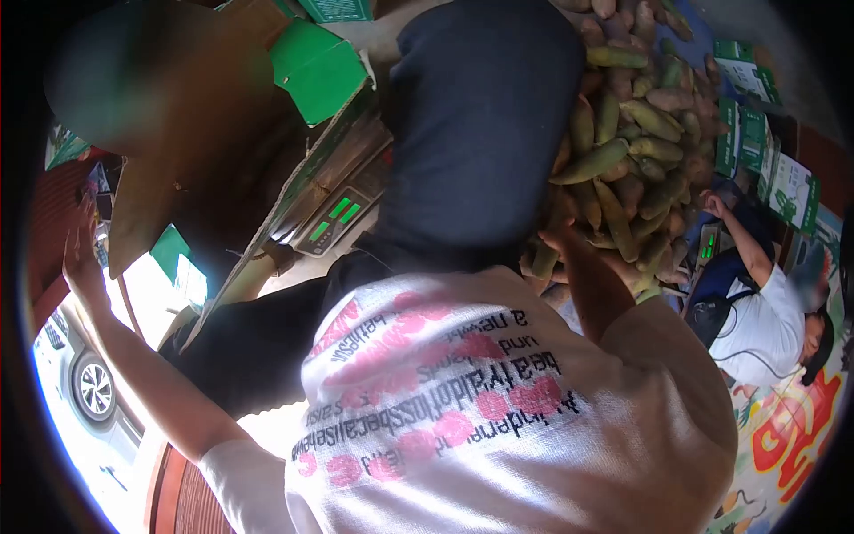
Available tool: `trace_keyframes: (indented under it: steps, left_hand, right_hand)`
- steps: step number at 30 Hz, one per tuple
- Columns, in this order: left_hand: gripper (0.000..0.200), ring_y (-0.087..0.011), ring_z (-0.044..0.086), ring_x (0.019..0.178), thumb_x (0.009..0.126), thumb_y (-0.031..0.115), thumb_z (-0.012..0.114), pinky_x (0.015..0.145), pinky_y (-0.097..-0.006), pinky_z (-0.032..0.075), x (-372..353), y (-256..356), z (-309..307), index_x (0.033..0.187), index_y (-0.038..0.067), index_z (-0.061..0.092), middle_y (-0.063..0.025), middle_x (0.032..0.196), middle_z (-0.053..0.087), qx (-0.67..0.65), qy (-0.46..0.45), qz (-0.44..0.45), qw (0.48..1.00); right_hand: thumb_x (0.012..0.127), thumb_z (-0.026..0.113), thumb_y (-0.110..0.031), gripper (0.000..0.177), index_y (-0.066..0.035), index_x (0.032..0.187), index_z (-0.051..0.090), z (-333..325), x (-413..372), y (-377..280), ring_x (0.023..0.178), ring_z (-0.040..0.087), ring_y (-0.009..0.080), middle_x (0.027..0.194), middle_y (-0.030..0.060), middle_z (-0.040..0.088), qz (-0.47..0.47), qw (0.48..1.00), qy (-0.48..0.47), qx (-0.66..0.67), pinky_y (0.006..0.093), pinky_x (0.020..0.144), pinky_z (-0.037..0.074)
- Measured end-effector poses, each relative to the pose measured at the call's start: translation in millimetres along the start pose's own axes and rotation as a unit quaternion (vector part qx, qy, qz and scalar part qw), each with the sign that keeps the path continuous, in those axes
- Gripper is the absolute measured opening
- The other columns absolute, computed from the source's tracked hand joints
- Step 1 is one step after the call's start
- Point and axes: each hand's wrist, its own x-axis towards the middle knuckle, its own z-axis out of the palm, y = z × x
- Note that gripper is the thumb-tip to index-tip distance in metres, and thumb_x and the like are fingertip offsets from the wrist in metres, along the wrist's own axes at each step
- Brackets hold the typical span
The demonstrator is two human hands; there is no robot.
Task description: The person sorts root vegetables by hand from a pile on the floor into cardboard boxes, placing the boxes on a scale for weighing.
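Note:
At the far left, my left hand (82,254) is raised with its fingers stretched out, near the edge of a brown cardboard box (142,209); nothing shows in it. My right hand (559,233) reaches to the near left side of a big pile of green and pinkish tubers (654,147). It is partly in shadow beside my dark-clothed knee (480,116), and whether it grips a tuber is unclear. A scale with a lit green display (342,214) sits between the box and my leg.
The open box has a green flap (316,67). Green and white cartons (756,147) stand beyond the pile. Another person in a white shirt (761,329) is at the right, near a second scale (707,245). A parked car (89,387) shows at lower left.

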Motion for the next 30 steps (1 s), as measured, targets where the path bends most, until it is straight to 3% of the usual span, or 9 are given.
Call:
trace_keyframes:
  steps: [4, 9, 13, 16, 18, 21, 23, 25, 30]
  left_hand:
    - [0.035, -0.0211, 0.05, 0.117, 0.096, 0.018, 0.044, 0.104, -0.0334, 0.034, 0, 12, 9, 0.123, -0.002, 0.051, -0.0129, 0.123, 0.055, 0.04, -0.006, 0.002, 0.999]
    - [0.032, -0.0208, 0.053, 0.115, 0.095, 0.018, 0.045, 0.102, -0.0329, 0.036, 11, 13, 12, 0.121, 0.001, 0.054, -0.0112, 0.121, 0.057, 0.049, -0.02, 0.078, 0.996]
    - [0.028, -0.0193, 0.054, 0.112, 0.095, 0.015, 0.046, 0.101, -0.0344, 0.037, 1, 58, 34, 0.117, 0.003, 0.058, -0.01, 0.117, 0.06, 0.152, 0.028, 0.056, 0.986]
    - [0.029, -0.0195, 0.053, 0.113, 0.095, 0.018, 0.046, 0.101, -0.035, 0.036, 1, 57, 36, 0.118, 0.004, 0.058, -0.0087, 0.117, 0.06, 0.083, -0.031, 0.08, 0.993]
    - [0.026, -0.0162, 0.06, 0.1, 0.093, 0.018, 0.05, 0.086, -0.0271, 0.044, -4, 65, 46, 0.114, 0.006, 0.061, -0.0113, 0.105, 0.065, 0.113, -0.027, 0.123, 0.986]
    - [0.029, -0.0159, 0.062, 0.096, 0.092, 0.025, 0.053, 0.084, -0.0266, 0.045, -12, 76, 56, 0.112, 0.007, 0.062, -0.0115, 0.1, 0.066, 0.117, -0.031, 0.112, 0.986]
    - [0.032, -0.0169, 0.058, 0.101, 0.092, 0.029, 0.053, 0.088, -0.0302, 0.044, -15, 81, 57, 0.114, 0.007, 0.061, -0.0103, 0.106, 0.065, 0.099, -0.072, 0.066, 0.99]
    - [0.037, -0.0208, 0.061, 0.097, 0.087, 0.032, 0.059, 0.085, -0.0311, 0.045, -18, 83, 55, 0.113, 0.005, 0.061, -0.0126, 0.102, 0.065, 0.12, -0.099, 0.091, 0.984]
    - [0.033, -0.0261, 0.062, 0.088, 0.081, 0.024, 0.065, 0.079, -0.0321, 0.047, -26, 89, 49, 0.106, 0.003, 0.062, -0.0153, 0.097, 0.065, 0.206, -0.155, 0.046, 0.965]
  right_hand:
    - [0.066, 0.073, -0.023, 0.096, -0.002, 0.137, 0.012, -11, -39, -21, 0.114, 0.048, 0.0369, 0.128, 0.0252, 0.04, 0.09, 0.993, 0.036, 0.065, 0.0449, 0.095, 0.042]
    - [0.062, 0.078, -0.025, 0.094, 0.0, 0.133, 0.022, -28, -44, -29, 0.114, 0.047, 0.0385, 0.127, 0.0256, 0.04, -0.143, 0.983, 0.004, -0.118, 0.0448, 0.093, 0.044]
    - [0.061, 0.079, -0.024, 0.094, 0.002, 0.133, 0.024, -72, -6, -45, 0.112, 0.05, 0.0358, 0.127, 0.0231, 0.042, -0.168, 0.973, 0.104, -0.119, 0.0434, 0.093, 0.045]
    - [0.064, 0.076, -0.014, 0.085, 0.003, 0.131, 0.028, -170, 43, -49, 0.107, 0.052, 0.0306, 0.122, 0.0207, 0.046, -0.198, 0.945, 0.152, 0.211, 0.0401, 0.09, 0.045]
    - [0.066, 0.074, -0.006, 0.07, 0.0, 0.124, 0.035, -255, -4, -101, 0.097, 0.054, 0.0249, 0.111, 0.0148, 0.053, -0.279, 0.896, 0.256, 0.231, 0.037, 0.084, 0.045]
    - [0.067, 0.077, -0.01, 0.065, -0.005, 0.121, 0.04, -374, -109, -190, 0.092, 0.055, 0.019, 0.105, 0.01, 0.056, -0.361, 0.812, 0.348, 0.299, 0.0329, 0.08, 0.045]
    - [0.075, 0.073, -0.013, 0.06, -0.004, 0.124, 0.041, -425, -178, -242, 0.099, 0.056, 0.0234, 0.108, 0.0113, 0.056, -0.467, 0.741, 0.223, 0.427, 0.0356, 0.085, 0.046]
    - [0.088, 0.054, -0.018, 0.047, 0.001, 0.128, 0.036, -452, -246, -288, 0.111, 0.051, 0.0311, 0.118, 0.018, 0.052, -0.581, 0.661, 0.016, 0.474, 0.0424, 0.097, 0.042]
    - [0.087, 0.047, -0.028, 0.054, 0.006, 0.127, 0.038, -368, -372, -409, 0.114, 0.05, 0.0367, 0.126, 0.0241, 0.046, -0.742, 0.62, -0.14, 0.213, 0.0471, 0.097, 0.041]
